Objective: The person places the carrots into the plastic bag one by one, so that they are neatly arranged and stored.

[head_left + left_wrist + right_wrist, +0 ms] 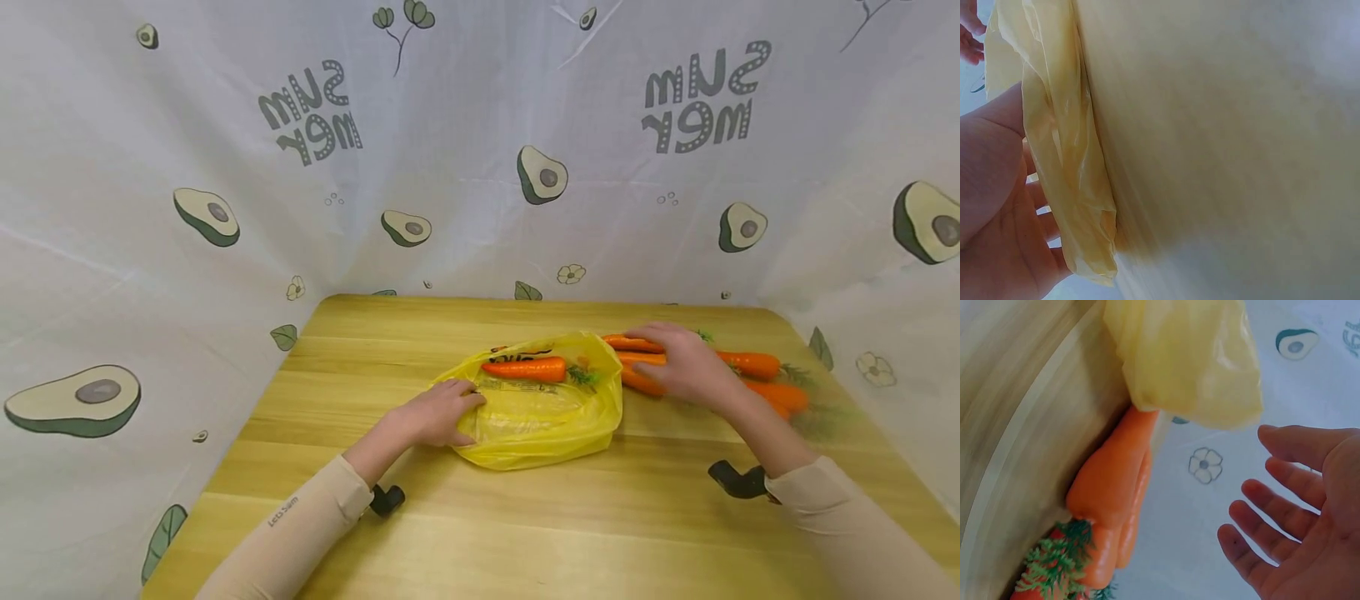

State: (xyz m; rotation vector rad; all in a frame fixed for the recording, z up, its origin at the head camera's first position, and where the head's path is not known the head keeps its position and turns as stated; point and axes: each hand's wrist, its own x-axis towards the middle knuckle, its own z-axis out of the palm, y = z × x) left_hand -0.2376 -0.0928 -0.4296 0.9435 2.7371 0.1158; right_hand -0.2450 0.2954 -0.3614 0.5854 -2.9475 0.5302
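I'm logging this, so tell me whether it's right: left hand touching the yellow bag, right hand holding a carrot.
Wrong: the right hand is empty in the right wrist view; the left hand does touch the yellow bag.

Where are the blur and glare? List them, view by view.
Head: the rightmost carrot leaves look hazy and blurred; left wrist: the grain of the wooden tabletop is soft, with pale glare at upper right; right wrist: dim overall, with a soft sheen on the yellow plastic bag.

Most carrots (pixel 753 364) right of bag (pixel 551 452)
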